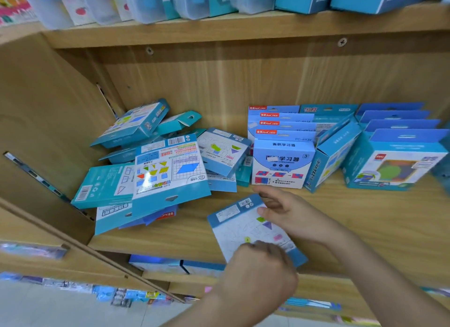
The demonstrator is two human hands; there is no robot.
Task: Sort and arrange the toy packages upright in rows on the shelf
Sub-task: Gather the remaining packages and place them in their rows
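A flat blue-and-white toy package point(239, 225) with small coloured shapes hangs just above the front of the wooden shelf point(365, 219), tilted. My left hand point(261, 265) grips its near edge and my right hand point(289, 211) holds its far right corner. To the left lies a jumbled heap of blue packages point(155, 166), flat and overlapping. On the right, packages stand upright in rows: a light-blue row point(282, 163), a tilted blue box point(333, 153), and a row with a window box point(394, 161) in front.
The shelf's left side wall point(48, 131) closes off the heap. An upper shelf board point(243, 27) carries clear cases and blue boxes. Below the shelf edge lie more boxes point(177, 264). Bare wood shows between the heap and my hands.
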